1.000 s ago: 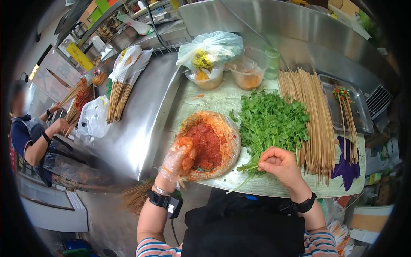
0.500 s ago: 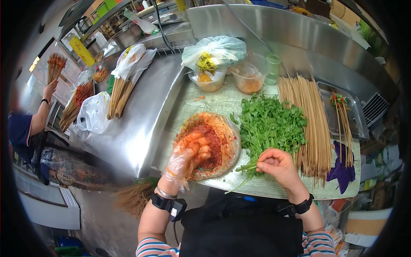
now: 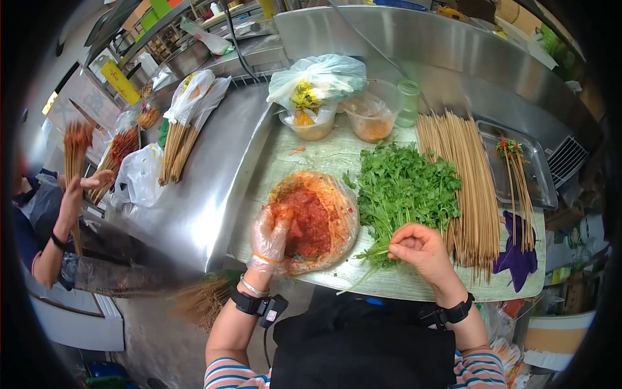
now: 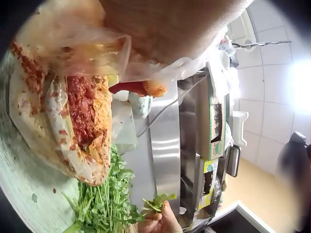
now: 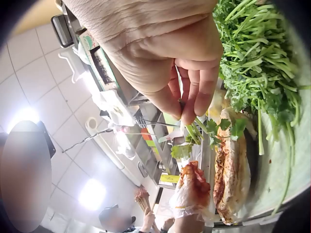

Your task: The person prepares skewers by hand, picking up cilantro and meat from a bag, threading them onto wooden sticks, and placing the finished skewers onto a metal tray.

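Note:
My left hand (image 3: 267, 238), in a clear plastic glove smeared with red sauce, is over the left side of a plastic-lined bowl (image 3: 352, 223) of red marinated meat (image 3: 314, 217). Its fingers pinch a red slice of meat (image 4: 130, 88), partly hidden by the glove. My bare right hand (image 3: 424, 256) pinches a few short cilantro sprigs (image 5: 195, 133) between thumb and fingertips. It is just in front of a big pile of cilantro (image 3: 408, 188), whose stems point toward me.
Bare wooden skewers (image 3: 460, 194) lie right of the cilantro. Filled skewers (image 3: 516, 172) rest across a metal tray (image 3: 549, 188) beside a purple cloth (image 3: 516, 256). Plastic tubs (image 3: 370, 123) and a green bottle (image 3: 407, 104) stand behind. At left, another person (image 3: 48, 227) holds a skewer bundle (image 3: 76, 155).
My left hand came up out of the meat, turned over the bowl, and now pinches a slice. The right hand keeps its pinch on the cilantro sprigs. The other person lifted a skewer bundle.

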Motion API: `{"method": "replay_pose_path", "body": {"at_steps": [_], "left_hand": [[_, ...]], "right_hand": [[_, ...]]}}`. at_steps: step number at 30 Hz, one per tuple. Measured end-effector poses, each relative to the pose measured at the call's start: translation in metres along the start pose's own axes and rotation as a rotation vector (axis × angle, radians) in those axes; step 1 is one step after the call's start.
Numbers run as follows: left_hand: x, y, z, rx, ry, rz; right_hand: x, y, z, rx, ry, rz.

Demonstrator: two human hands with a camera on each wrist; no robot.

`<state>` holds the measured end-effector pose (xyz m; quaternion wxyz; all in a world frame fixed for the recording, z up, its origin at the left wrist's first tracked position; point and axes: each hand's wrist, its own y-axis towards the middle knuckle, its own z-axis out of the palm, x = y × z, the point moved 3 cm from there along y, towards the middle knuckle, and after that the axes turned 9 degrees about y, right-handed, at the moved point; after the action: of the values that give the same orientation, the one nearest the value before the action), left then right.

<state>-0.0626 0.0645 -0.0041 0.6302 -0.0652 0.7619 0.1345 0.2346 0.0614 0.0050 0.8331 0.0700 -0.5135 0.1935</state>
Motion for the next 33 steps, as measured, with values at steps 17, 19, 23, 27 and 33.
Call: {"method": "replay_pose_path", "body": {"at_steps": [17, 19, 23, 27, 33], "left_hand": [[0.003, -0.006, 0.01, 0.036, -0.141, -0.04], [0.001, -0.007, 0.012, 0.053, -0.05, -0.02], [0.007, -0.013, 0.017, 0.104, -0.13, -0.093], [-0.021, -0.027, 0.03, 0.177, -0.467, -0.163], [-0.025, -0.035, 0.032, 0.249, -0.461, -0.265]], "right_hand": [[0.025, 0.018, 0.011, 0.085, -0.165, -0.098], [0.033, 0.024, 0.029, 0.195, -0.234, -0.103], [0.033, 0.038, 0.071, 0.377, -0.336, -0.146], [0.024, 0.059, 0.086, 0.393, -0.517, -0.364], [0.012, 0.068, 0.084, 0.321, -0.623, -0.514]]}}
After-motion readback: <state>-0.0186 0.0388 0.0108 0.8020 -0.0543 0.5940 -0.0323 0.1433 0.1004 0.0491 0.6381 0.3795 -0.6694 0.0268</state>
